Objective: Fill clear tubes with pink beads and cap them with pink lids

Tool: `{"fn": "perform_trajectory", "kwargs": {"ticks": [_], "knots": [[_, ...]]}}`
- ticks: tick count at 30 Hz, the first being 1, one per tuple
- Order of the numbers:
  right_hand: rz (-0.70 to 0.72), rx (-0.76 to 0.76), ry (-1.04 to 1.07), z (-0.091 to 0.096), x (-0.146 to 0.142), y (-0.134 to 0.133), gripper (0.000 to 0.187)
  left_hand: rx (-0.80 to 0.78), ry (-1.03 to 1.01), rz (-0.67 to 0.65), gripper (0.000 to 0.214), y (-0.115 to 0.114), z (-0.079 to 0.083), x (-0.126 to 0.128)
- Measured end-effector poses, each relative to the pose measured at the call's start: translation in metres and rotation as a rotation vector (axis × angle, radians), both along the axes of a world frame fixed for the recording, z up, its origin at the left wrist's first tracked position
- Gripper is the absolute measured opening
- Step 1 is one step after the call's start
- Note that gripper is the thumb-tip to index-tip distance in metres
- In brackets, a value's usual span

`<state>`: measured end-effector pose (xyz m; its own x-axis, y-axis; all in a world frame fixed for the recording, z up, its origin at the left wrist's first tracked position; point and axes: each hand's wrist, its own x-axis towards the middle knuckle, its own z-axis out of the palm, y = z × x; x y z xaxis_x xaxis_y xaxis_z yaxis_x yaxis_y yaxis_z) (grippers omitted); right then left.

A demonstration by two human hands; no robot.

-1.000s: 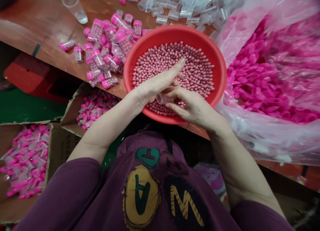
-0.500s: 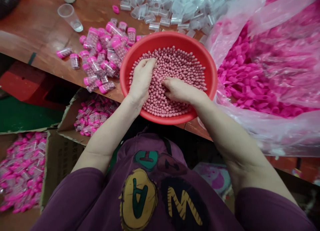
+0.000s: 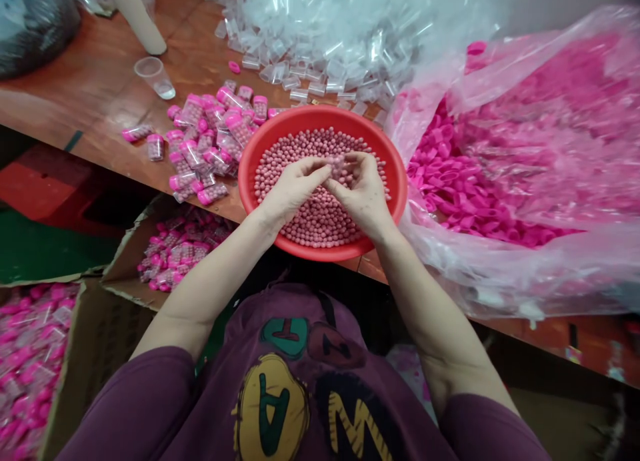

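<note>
A red bowl full of small pink balls sits at the table's near edge. Both hands hover over it, fingertips meeting. My right hand is curled around a small clear vial filled with pink balls. My left hand is pinched at the vial's mouth, and what its fingers hold is too small to make out.
Filled vials with pink caps lie left of the bowl. A heap of empty clear vials is behind it. A plastic bag of pink caps lies to the right. Cardboard boxes of finished vials stand below the table at left. A clear cup stands far left.
Both hands have lifted out of the balls and come together above the bowl, with a filled vial now between them. The camera has tilted, showing more of the far table.
</note>
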<state>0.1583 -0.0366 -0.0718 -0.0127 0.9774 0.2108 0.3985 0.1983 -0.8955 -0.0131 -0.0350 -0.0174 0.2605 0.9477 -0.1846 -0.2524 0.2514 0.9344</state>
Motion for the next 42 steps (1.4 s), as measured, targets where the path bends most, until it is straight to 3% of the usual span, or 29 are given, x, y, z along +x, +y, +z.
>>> {"fn": "perform_trajectory", "kwargs": {"ticks": [4, 9, 13, 17, 22, 26, 31, 34, 38, 42], "knots": [[0.151, -0.032, -0.086, 0.015, 0.01, -0.012, 0.073, -0.082, 0.023, -0.052, 0.02, 0.001, -0.001, -0.002], [0.39, -0.141, -0.033, 0.043, 0.036, -0.013, 0.054, -0.092, 0.015, -0.158, 0.023, -0.002, 0.004, -0.005], [0.444, -0.259, 0.054, 0.054, 0.046, -0.011, 0.051, -0.057, 0.057, -0.26, 0.025, -0.006, 0.01, -0.007], [0.476, -0.384, 0.077, 0.057, 0.047, -0.009, 0.06, -0.09, 0.121, -0.278, 0.03, -0.008, 0.013, -0.007], [0.462, -0.405, 0.111, 0.05, 0.045, -0.006, 0.065, -0.119, 0.162, -0.292, 0.035, -0.008, 0.012, -0.006], [0.401, -0.356, 0.044, 0.04, 0.047, -0.003, 0.057, -0.103, 0.24, -0.228, 0.039, -0.006, 0.008, -0.005], [0.427, -0.26, -0.041, 0.036, 0.044, -0.003, 0.046, -0.113, 0.263, -0.189, 0.039, -0.004, 0.007, -0.003], [0.429, -0.253, -0.046, 0.041, 0.042, -0.004, 0.044, -0.116, 0.225, -0.185, 0.037, -0.004, 0.008, -0.003], [0.416, -0.336, 0.059, 0.042, 0.046, -0.003, 0.058, -0.166, 0.121, -0.194, 0.033, -0.003, 0.009, -0.004], [0.265, -0.305, 0.184, 0.036, 0.051, -0.003, 0.063, -0.282, -0.012, -0.129, 0.027, 0.002, 0.008, -0.003]]}}
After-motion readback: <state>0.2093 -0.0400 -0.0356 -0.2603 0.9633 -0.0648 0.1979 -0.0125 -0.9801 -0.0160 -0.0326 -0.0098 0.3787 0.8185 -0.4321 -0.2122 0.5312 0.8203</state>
